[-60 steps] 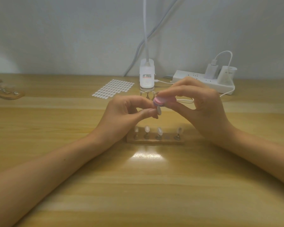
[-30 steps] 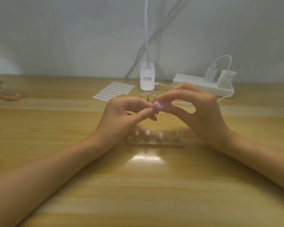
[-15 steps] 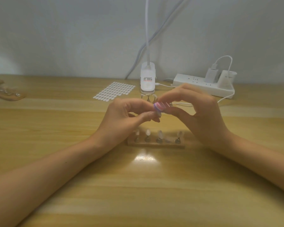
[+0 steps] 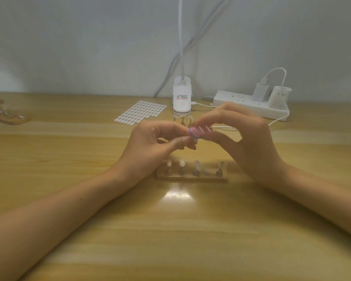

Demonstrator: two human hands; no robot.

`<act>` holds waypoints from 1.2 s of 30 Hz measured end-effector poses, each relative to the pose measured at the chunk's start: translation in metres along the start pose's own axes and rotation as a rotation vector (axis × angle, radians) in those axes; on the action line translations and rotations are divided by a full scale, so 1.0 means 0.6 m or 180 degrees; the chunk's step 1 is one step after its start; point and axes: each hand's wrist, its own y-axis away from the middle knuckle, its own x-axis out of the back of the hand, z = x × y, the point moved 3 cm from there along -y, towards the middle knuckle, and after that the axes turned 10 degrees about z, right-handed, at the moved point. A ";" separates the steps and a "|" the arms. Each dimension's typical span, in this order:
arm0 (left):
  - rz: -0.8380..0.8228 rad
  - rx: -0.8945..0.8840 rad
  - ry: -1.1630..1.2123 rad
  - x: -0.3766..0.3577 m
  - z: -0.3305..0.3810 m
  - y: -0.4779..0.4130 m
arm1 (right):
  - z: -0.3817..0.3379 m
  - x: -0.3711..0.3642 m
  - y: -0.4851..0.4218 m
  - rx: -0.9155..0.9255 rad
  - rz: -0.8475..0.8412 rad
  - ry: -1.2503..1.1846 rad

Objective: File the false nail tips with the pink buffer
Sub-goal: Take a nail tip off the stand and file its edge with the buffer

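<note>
Glossy wooden table [image 4: 69, 199], wooden nail stand [image 4: 190, 178], white plastic power strip [image 4: 231, 100].

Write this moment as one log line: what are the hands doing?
step: filing | left hand: pinches nail tip | right hand: holds pink buffer against it | wooden stand: four spare tips upright

We are at a nail-craft desk: a wooden table [image 4: 170, 240] against a white wall [image 4: 79, 47], a wooden stand [image 4: 190, 179] of false nail tips [image 4: 182, 162] near us, a second stand [image 4: 8, 117] far left, a sticker sheet [image 4: 141, 112], clip lamp [image 4: 181, 98] and power strip [image 4: 241, 103] behind.
</note>
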 end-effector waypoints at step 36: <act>0.0033 0.0247 0.0371 -0.002 -0.001 0.000 | -0.001 0.003 -0.002 0.0268 -0.0028 0.0251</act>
